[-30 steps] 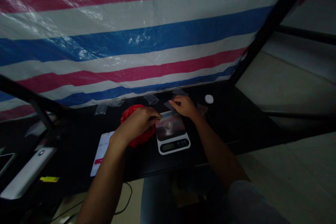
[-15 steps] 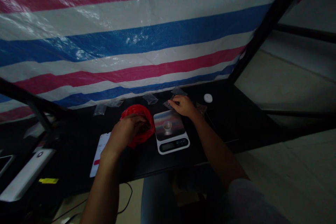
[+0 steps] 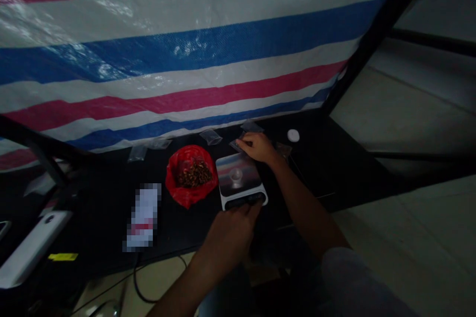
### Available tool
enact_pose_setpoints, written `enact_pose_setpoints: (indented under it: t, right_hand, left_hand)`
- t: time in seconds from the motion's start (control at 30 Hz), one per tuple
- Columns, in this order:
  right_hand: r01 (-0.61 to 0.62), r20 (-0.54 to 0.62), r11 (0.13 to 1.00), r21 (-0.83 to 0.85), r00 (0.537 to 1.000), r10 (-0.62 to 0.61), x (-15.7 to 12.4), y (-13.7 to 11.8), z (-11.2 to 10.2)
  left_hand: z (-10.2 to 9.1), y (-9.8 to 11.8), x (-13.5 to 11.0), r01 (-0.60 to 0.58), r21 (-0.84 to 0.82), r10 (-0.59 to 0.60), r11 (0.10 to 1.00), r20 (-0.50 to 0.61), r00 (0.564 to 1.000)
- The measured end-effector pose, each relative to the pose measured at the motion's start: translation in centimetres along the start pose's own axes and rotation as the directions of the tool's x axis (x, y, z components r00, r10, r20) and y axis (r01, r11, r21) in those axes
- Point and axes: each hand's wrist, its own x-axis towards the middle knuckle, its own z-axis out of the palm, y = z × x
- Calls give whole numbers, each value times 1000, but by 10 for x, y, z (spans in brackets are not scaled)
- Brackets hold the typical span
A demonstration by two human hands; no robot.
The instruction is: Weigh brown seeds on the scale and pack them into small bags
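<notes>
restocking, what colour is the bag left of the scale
The bag is red; head view shows it best.

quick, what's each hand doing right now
Left hand: fingertips on the front of the scale, open or closed cannot be told.
Right hand: closed on a small clear bag.

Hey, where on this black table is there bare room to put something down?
Bare table lies right of the scale, in front of the white cap, and left of the red bag, behind the card. Crowded: the back edge, with clear bags and the right hand.
</notes>
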Motion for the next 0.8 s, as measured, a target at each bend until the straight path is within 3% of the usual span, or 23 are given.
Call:
enact_pose_setpoints:
  t: [0.1, 0.47, 0.8]
  right_hand:
    - [-12, 4, 1000, -1, 1000, 12, 0, 1, 0]
    - [-8, -12, 1000, -2, 1000, 7, -1, 1, 2]
    - [1, 11, 1000, 13, 1000, -1, 0, 0, 5]
  left_hand:
    - [4, 15, 12, 56, 4, -57, 998, 45, 997]
    - [2, 34, 27, 142, 53, -146, 988, 68, 987]
    - [-5, 26, 26, 84, 11, -84, 996, 19, 996]
